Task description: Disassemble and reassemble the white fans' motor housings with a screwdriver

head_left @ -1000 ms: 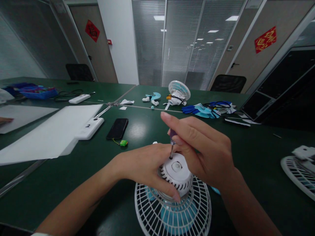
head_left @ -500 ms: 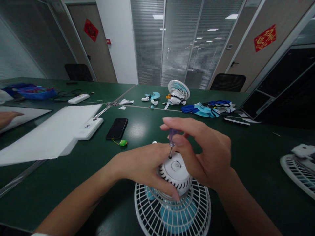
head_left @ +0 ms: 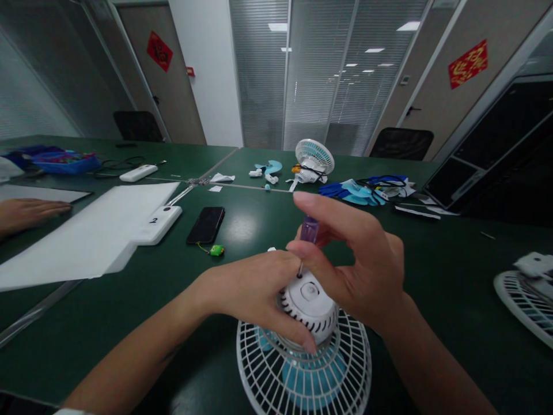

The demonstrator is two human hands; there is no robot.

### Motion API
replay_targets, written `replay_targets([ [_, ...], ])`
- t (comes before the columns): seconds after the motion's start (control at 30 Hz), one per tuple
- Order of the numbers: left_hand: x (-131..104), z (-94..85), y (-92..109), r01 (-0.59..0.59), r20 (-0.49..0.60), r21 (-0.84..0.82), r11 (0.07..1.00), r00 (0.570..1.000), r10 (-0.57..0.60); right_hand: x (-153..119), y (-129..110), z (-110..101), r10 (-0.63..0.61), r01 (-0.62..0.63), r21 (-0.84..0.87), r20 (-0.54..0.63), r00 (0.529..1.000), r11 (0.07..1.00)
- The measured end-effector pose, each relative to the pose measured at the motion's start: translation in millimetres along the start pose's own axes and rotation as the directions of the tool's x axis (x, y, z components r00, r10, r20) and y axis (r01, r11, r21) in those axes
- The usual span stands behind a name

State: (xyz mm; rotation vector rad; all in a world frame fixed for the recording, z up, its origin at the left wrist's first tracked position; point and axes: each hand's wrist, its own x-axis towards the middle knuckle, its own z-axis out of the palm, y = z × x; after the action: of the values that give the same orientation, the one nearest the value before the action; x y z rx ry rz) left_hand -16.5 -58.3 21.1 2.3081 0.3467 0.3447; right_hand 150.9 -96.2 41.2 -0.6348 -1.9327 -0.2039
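A white fan (head_left: 309,300) with a round grille and light-blue blades lies grille down on the green table, its motor housing facing up. My left hand (head_left: 254,294) is wrapped round the left side of that housing. In my right hand (head_left: 354,259) a screwdriver (head_left: 309,229) with a purple see-through handle is pinched between thumb and fingers. The screwdriver's metal shaft stands nearly upright, and its tip is in a small dark hole near the housing's rim, right beside my left hand.
A black phone (head_left: 206,225) with a green charm (head_left: 216,250) lies left of centre, near a white power strip (head_left: 159,226) and white board (head_left: 95,236). Behind are another fan (head_left: 314,161) and blue gloves (head_left: 334,191). A fan part (head_left: 527,300) sits right; another person's hand (head_left: 30,214) rests left.
The screwdriver handle has tilted slightly right, and my right fingers have shifted up around it. My left hand has stayed on the housing. The other person's hand has moved further in from the left.
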Motion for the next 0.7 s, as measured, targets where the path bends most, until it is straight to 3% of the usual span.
replay_targets([
  [0.1, -1, -0.3, -1, 0.022, 0.035, 0.003, 1.000, 0.999, -0.022, 3, 0, -2, -0.028, 0.028, -0.025, 0.003, 1.000, 0.999],
  [0.3, 4, -2.4, 0, -0.058, 0.002, -0.024, 0.998, 0.998, 0.058, 4, 2, -10, -0.020, 0.020, -0.001, 0.082, 0.996, 1.000],
  [0.47, 4, -2.4, 1, -0.054, 0.000, -0.016, 0.998, 0.999, 0.055, 6, 2, -13, -0.036, 0.036, -0.012, 0.006, 0.999, 0.999],
  [0.7, 2, -2.0, 1, -0.036, -0.024, 0.041, 0.999, 0.999, 0.037, 4, 4, -13, 0.043, -0.038, 0.050, -0.113, 0.993, 0.998],
])
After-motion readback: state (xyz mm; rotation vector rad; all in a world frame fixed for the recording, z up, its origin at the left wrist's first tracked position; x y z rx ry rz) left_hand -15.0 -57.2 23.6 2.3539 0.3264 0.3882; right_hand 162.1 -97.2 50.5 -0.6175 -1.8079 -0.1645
